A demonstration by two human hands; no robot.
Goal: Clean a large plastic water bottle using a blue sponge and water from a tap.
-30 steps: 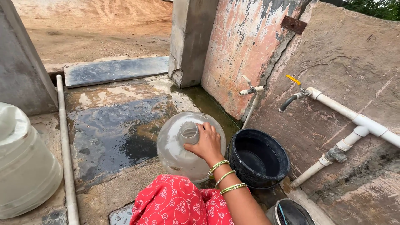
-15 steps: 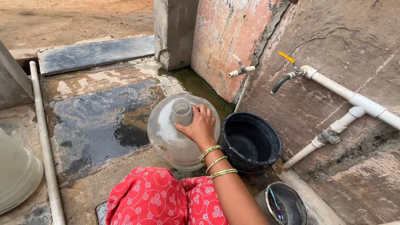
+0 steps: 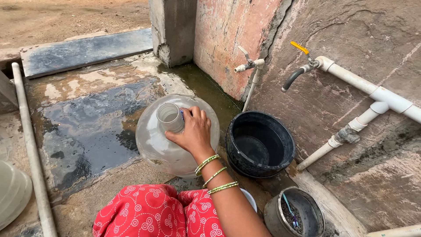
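My right hand (image 3: 194, 131), with green bangles on the wrist, grips the neck of a large clear water jug (image 3: 162, 140) that stands upright on the wet concrete floor. The jug's mouth is open at the top. A black bucket (image 3: 280, 131) with a little water in it sits just right of the jug, below two wall taps. My left hand is out of sight. My red patterned garment (image 3: 153, 213) fills the bottom of the view.
A white tap (image 3: 246, 66) and a yellow-handled tap with a black spout (image 3: 298, 72) stick out of the wall on white pipes. A metal pot (image 3: 276, 215) holds a toothbrush. A thin pipe (image 3: 30, 149) runs along the floor at left, beside another clear jug (image 3: 13, 193).
The view has swung left and closer, so the jug at left slid mostly out of frame. My right hand stays on the jug's neck.
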